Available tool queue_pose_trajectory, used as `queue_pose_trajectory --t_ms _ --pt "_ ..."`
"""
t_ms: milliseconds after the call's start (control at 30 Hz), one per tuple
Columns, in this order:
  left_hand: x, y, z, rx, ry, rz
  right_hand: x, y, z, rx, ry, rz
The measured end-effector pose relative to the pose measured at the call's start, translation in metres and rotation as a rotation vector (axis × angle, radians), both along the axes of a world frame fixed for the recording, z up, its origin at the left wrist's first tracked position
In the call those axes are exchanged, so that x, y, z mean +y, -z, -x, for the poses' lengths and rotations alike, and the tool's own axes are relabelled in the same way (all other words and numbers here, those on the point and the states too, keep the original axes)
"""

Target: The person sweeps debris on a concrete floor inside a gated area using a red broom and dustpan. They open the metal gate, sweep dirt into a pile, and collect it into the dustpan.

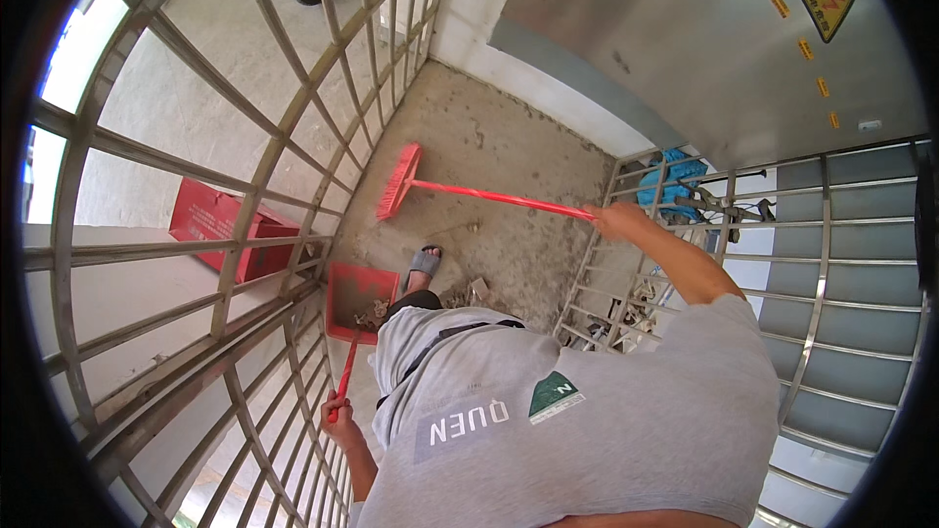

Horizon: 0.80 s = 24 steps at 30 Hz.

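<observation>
My right hand point(618, 222) grips the end of a red broom handle point(506, 199). The broom's red bristled head point(400, 182) is out over the concrete floor, close to the barred wall on the left. Lower left, my left hand point(341, 418) is closed around the red handle point(348, 374) of a long-handled dustpan. The red dustpan point(359, 286) lies by the bars beside my sandalled foot point(425, 261) and holds some crumpled debris point(374, 315). More dirt and a small pale block point(479, 288) lie on the floor right of the foot.
Metal bars point(275, 139) close the left side; a red box point(235, 231) stands beyond them. Right is another metal railing point(587, 271), with a blue plastic bag point(671, 180), a bicycle handlebar point(722, 205) and clutter behind it. A metal electrical cabinet point(660, 37) bearing a warning sign juts out at upper right.
</observation>
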State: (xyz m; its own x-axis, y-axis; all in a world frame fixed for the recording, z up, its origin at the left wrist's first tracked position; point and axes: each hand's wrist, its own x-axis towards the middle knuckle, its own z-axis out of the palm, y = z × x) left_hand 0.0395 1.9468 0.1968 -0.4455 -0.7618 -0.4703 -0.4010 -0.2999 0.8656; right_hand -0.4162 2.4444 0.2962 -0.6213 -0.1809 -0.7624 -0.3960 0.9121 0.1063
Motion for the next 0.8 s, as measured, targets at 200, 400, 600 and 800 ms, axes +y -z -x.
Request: queue_pose_trajectory --t_ms 200,400,600,800 --pt "-0.002 0.005 0.028 0.034 0.015 -0.034 0.031 0.02 0.004 0.087 0.102 0.239" --pt "-0.016 0.014 0.051 0.039 0.073 -0.042 -0.013 0.105 -0.013 0.047 0.288 0.39" --pt "-0.018 0.011 0.077 -0.018 0.123 -0.073 0.024 0.061 -0.107 -0.092 0.393 0.162" --pt "-0.025 0.025 0.089 0.034 0.17 -0.038 0.114 -0.006 -0.189 -0.052 0.427 0.106"
